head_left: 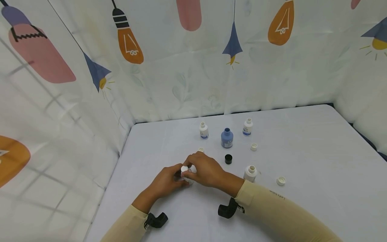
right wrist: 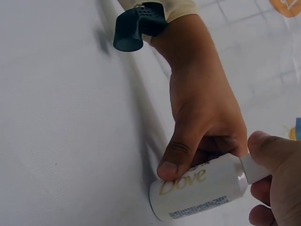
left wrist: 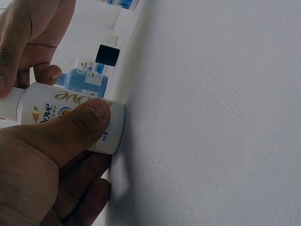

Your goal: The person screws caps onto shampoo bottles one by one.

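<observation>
A small white Dove bottle [right wrist: 197,190] stands upright on the table, partly covered by both hands in the head view. My left hand [head_left: 166,181] grips its body, the thumb lying across the label in the left wrist view. At the top of the bottle, my right hand [head_left: 205,169] pinches the white cap [head_left: 184,169] between thumb and fingers. The cap sits on the bottle's neck; how tightly, I cannot tell. Just beyond the right hand lies another white cap [head_left: 201,150], partly hidden.
Open-necked bottles stand farther back: a white one [head_left: 204,131], a blue one [head_left: 227,138] and another white one [head_left: 247,127]. A white bottle [head_left: 250,173] is close to the right forearm. Loose on the white table [head_left: 317,144] are a black cap [head_left: 228,159] and white caps [head_left: 254,147].
</observation>
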Tool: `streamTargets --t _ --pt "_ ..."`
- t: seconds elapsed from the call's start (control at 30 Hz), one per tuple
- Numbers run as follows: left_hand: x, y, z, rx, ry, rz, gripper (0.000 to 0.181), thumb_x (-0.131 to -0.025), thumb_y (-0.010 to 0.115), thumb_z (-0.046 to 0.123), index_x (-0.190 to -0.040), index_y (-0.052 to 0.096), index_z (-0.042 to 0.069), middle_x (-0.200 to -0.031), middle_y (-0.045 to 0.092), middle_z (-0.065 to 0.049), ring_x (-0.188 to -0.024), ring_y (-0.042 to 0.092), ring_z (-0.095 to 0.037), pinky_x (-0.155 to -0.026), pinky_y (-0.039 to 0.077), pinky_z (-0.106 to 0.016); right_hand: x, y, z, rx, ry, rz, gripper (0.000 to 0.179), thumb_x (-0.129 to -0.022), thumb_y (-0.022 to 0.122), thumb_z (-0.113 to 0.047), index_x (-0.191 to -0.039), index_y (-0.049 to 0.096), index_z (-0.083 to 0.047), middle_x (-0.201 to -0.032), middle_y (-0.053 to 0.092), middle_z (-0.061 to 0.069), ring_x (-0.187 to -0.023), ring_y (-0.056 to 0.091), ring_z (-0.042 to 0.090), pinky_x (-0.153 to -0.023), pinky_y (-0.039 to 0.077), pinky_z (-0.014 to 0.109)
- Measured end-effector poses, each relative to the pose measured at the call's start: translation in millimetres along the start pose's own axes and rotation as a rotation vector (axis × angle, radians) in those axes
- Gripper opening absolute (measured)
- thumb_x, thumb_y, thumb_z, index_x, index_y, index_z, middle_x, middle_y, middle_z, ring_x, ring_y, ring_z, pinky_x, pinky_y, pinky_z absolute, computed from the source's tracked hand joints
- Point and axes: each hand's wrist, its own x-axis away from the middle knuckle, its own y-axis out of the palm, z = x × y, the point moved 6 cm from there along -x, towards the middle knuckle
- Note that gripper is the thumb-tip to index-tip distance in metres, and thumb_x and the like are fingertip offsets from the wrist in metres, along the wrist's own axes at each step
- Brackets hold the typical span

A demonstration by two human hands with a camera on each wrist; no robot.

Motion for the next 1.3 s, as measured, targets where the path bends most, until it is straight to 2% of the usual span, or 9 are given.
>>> streamTargets --t 0.23,0.37,0.5,0.67,0.73,0.9,1.07,1.17,1.3 --pt "1.4 -1.7 0.8 0.010 0.000 0.017 0.061 -0.083 0.088 0.029 -0.138 0.063 0.018 -0.112 0.072 0.008 -0.103 0.068 -0.012 -0.089 0.055 -0.041 0.3 -0.4 -1.9 0.029 -0.065 -0.117 0.039 -0.102 0.066 -0.034 -0.140 0.063 -0.022 -0.132 0.064 -0.011 -0.125 0.054 0.010 -0.094 0.052 0.032" --pt "1.4 -1.7 0.8 0.018 -0.019 0.009 0.069 -0.084 0.088 0.029 -0.145 0.058 0.018 -0.108 0.071 0.010 -0.101 0.066 -0.011 -0.088 0.054 -0.041 0.9 -0.4 -1.5 0.039 -0.085 -0.146 0.036 -0.103 0.065 -0.027 -0.139 0.064 -0.024 -0.133 0.064 -0.011 -0.126 0.054 0.011 -0.094 0.052 0.032" --pt "0.9 -1.5 0.0 0.017 -0.026 0.007 0.068 -0.083 0.088 0.029 -0.144 0.059 0.019 -0.104 0.070 0.012 -0.099 0.065 -0.010 -0.087 0.054 -0.040 0.9 -0.9 -2.0 0.054 -0.076 -0.144 0.033 -0.103 0.065 -0.027 -0.136 0.065 -0.023 -0.132 0.065 -0.010 -0.125 0.055 0.011 -0.093 0.053 0.032" --pt "1.0 -1.2 -0.8 0.009 -0.028 0.008 0.067 -0.083 0.088 0.029 -0.143 0.060 0.019 -0.111 0.072 0.008 -0.103 0.066 -0.012 -0.089 0.054 -0.042 -0.2 -1.9 -2.5 0.057 -0.042 -0.117 0.032 -0.103 0.065 -0.037 -0.131 0.069 -0.021 -0.124 0.067 -0.010 -0.120 0.057 0.010 -0.090 0.054 0.033" --pt "1.0 -1.0 -0.5 0.015 -0.025 0.007 0.062 -0.084 0.088 0.028 -0.140 0.062 0.019 -0.115 0.072 0.006 -0.104 0.067 -0.013 -0.090 0.054 -0.042 -0.5 -1.7 -1.6 0.049 -0.028 -0.100 0.032 -0.101 0.066 -0.040 -0.127 0.070 -0.021 -0.119 0.067 -0.010 -0.116 0.059 0.010 -0.087 0.054 0.032" --pt "0.5 -0.2 -0.5 0.016 -0.010 0.010 0.047 -0.084 0.087 0.027 -0.125 0.066 0.023 -0.111 0.072 0.009 -0.102 0.067 -0.011 -0.088 0.055 -0.040 -0.6 -0.6 0.3 0.032 -0.009 -0.048 0.031 -0.097 0.071 -0.043 -0.118 0.071 -0.021 -0.110 0.066 -0.010 -0.107 0.059 0.009 -0.079 0.054 0.028" --pt "0.2 -0.1 -0.3 0.004 -0.004 0.016 0.044 -0.084 0.088 0.027 -0.122 0.067 0.026 -0.108 0.071 0.013 -0.100 0.067 -0.008 -0.087 0.055 -0.039 -0.7 0.6 2.1 0.017 0.004 -0.009 0.028 -0.094 0.074 -0.043 -0.112 0.070 -0.022 -0.106 0.066 -0.011 -0.102 0.058 0.008 -0.075 0.052 0.026" --pt "0.4 0.0 -0.4 0.003 -0.006 0.015 0.045 -0.084 0.087 0.028 -0.124 0.067 0.025 -0.109 0.071 0.013 -0.101 0.066 -0.008 -0.087 0.054 -0.039 -0.4 1.2 2.2 0.015 0.005 -0.017 0.029 -0.095 0.074 -0.043 -0.114 0.070 -0.022 -0.108 0.065 -0.011 -0.104 0.058 0.008 -0.076 0.052 0.027" --pt "1.3 -0.3 -0.7 0.005 -0.011 0.012 0.055 -0.084 0.087 0.028 -0.133 0.064 0.020 -0.112 0.072 0.008 -0.103 0.067 -0.011 -0.088 0.055 -0.041 0.4 0.1 -0.4 0.031 -0.031 -0.059 0.036 -0.099 0.070 -0.040 -0.130 0.068 -0.021 -0.120 0.066 -0.010 -0.115 0.057 0.010 -0.085 0.054 0.030"
